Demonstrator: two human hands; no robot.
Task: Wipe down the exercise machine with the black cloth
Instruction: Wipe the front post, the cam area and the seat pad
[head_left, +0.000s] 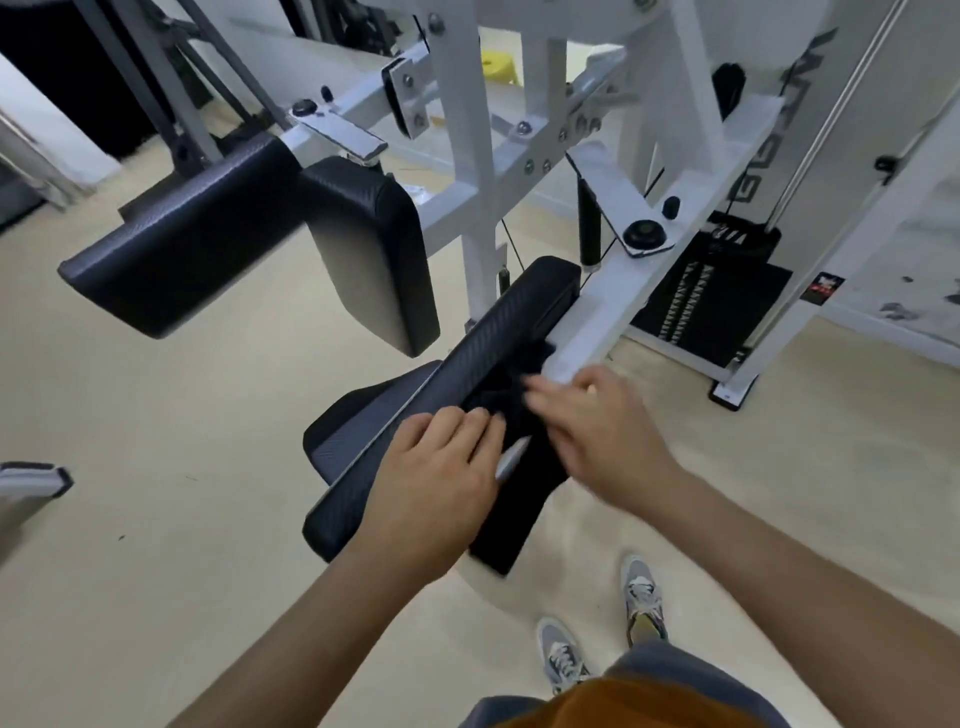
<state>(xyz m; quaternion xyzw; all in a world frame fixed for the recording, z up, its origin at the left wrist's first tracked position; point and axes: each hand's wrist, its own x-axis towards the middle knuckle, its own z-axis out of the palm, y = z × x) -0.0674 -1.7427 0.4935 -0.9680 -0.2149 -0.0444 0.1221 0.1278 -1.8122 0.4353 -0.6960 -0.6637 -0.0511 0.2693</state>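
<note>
Crumpled black cloth sits on the long black textured vinyl pad of the white steel-frame exercise machine. Left hand lies flat at the cloth's edge, fingers relaxed; right hand is blurred, so I cannot tell whether it grips or presses. Best to keep the cloth bunched, press firmly and stroke lengthwise along the pad; no containers show.

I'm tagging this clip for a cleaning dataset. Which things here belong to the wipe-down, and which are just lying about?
Part of the job:
black cloth; long black pad under it; white machine frame; left hand and right hand (blurred), both at the cloth.

Not part of it:
yellow object at the back; grey sneakers on the person's feet; silver-and-black piece at the left edge.
</note>
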